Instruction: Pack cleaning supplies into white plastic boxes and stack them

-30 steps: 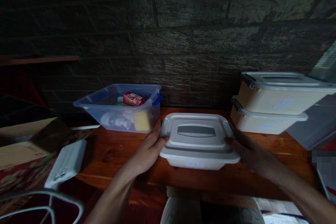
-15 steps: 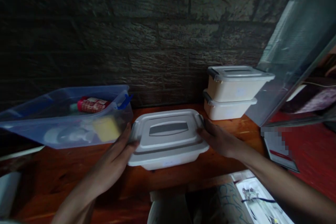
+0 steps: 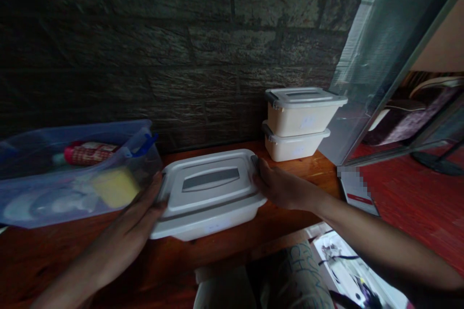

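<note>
A white lidded storage box (image 3: 212, 178) with a grey strip on its lid is between my two hands at the wooden table. My left hand (image 3: 145, 212) grips its left end, thumb over the lid's edge. At the opposite end, my right hand (image 3: 273, 183) closes around the side by the dark latch. The lid sits on the box. Whether the underside touches the tabletop I cannot tell. Fingers beneath the rim are partly hidden on both sides.
Two similar boxes stand stacked (image 3: 299, 123) at the back right. On the left is a clear blue bin (image 3: 32, 178) holding a red bottle (image 3: 89, 153) and a yellow block (image 3: 115, 187). An open carton (image 3: 302, 270) with writing stands below the table (image 3: 87, 236). A brick wall (image 3: 145, 58) rises behind.
My view has turned to the right, so everything sits further left in the picture. Both hands keep their hold on the box, which appears slightly more angled.
</note>
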A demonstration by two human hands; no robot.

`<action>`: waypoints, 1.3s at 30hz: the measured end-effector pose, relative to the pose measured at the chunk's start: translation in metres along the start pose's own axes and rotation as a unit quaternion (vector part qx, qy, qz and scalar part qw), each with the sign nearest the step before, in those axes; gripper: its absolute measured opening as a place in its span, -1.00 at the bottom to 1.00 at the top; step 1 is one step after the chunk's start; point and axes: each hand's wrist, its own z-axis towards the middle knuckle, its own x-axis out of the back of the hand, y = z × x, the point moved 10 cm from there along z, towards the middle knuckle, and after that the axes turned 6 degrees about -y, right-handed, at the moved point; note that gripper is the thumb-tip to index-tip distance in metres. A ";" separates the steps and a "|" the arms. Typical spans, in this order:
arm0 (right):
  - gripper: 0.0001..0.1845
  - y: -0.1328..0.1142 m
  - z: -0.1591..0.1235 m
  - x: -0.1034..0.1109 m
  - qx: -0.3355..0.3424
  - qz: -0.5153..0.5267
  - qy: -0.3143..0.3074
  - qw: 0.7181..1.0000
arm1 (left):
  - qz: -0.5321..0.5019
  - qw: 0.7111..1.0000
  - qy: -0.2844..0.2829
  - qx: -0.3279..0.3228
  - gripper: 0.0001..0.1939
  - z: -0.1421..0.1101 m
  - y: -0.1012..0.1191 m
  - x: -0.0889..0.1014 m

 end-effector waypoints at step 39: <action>-0.21 0.005 0.000 -0.004 -0.028 0.014 0.019 0.999 | -0.148 0.982 0.107 -0.043 -0.32 -0.005 0.017 0.003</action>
